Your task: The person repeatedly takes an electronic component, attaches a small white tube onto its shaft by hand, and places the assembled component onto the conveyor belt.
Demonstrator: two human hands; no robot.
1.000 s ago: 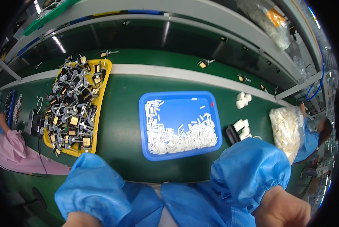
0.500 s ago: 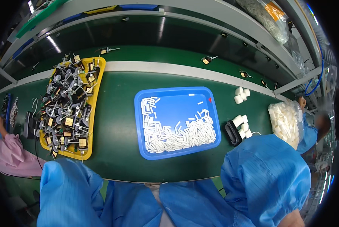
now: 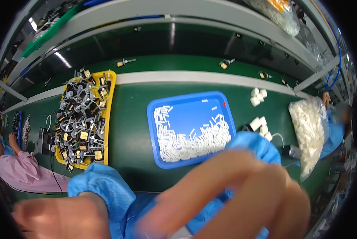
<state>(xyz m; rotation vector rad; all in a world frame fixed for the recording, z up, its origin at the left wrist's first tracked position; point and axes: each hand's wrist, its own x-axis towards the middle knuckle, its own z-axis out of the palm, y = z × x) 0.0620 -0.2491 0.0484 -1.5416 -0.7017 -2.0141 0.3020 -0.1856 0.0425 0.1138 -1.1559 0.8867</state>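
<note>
My right hand [image 3: 242, 195] is raised close to the camera, large and blurred, fingers apart, with nothing seen in it. My left hand [image 3: 62, 217] shows blurred at the lower left edge, and its grip is unclear. Both arms wear blue sleeves [image 3: 102, 191]. Beyond them on the green table lies a blue tray [image 3: 190, 109] with several short white tubes [image 3: 190, 139] heaped along its near side. My right sleeve covers the tray's near right corner. A yellow tray [image 3: 110, 89] to the left is piled with dark wound components [image 3: 80, 119].
White foam blocks [image 3: 258, 95] and a clear bag of white pieces [image 3: 308, 127] lie right of the blue tray. Small parts [image 3: 225, 63] sit on the dark belt behind. A person in pink [image 3: 23, 173] works at left, another in blue [image 3: 336, 127] at right.
My right hand has risen from the lower right edge up toward the camera and now fills the lower middle. The left hand has come back into view at the lower left.
</note>
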